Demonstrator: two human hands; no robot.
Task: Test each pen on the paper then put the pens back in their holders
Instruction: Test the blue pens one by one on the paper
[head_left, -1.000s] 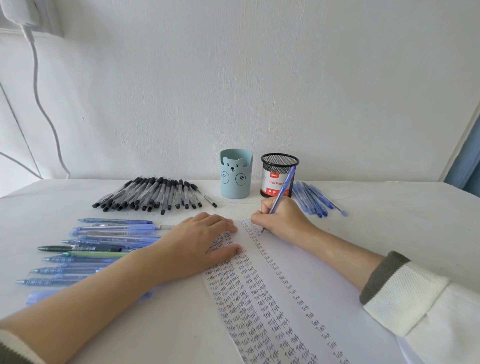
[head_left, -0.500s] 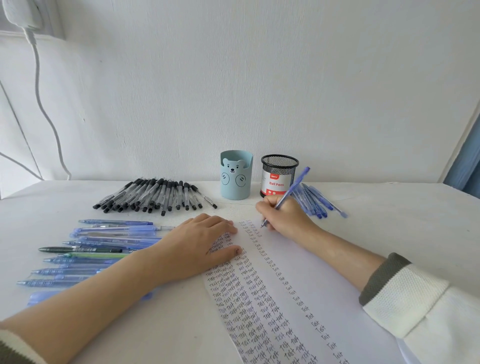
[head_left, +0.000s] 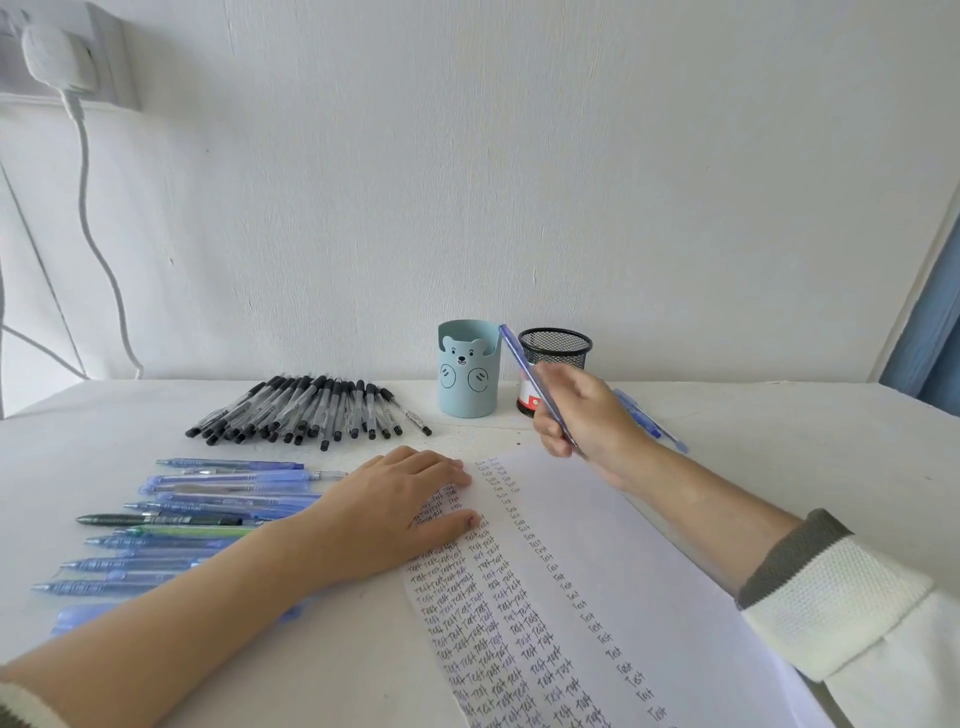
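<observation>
Blue pen (head_left: 523, 366) in the right hand (head_left: 587, 421), fingers curled round the lower barrel, thumb side facing the camera. The pen is tilted, its upper end leaning left and far, crossing the gap between the two holders; the lower end sits by the heel of the hand, just over the far edge of the paper (head_left: 649, 571) and apparently clear of it. The hand is held up in front of the mesh holder (head_left: 555, 345), covering most of its label. The bear holder (head_left: 467, 379), pale blue, stands just left of the mesh one, both upright at the far side of the table (head_left: 805, 467). The paper lies slanted from centre to near right, with columns of the handwritten word "Test" packed on its left part and thinner columns toward the middle. The left hand (head_left: 395, 512) rests flat on the paper's far left corner, fingers straight and close together, palm down. Left of that hand is a row of blue pens (head_left: 218, 499) lying side by side, a dark pen (head_left: 156, 519) and a green pen (head_left: 192, 531) among them. Farther back, black pens (head_left: 311, 410) are fanned together, left of the bear holder. A few more blue pens (head_left: 649, 422) show behind the right wrist. White sleeve (head_left: 841, 597) with a dark cuff edge, near right. Plug (head_left: 52, 57) and white cable (head_left: 83, 182) on the wall, far left.
</observation>
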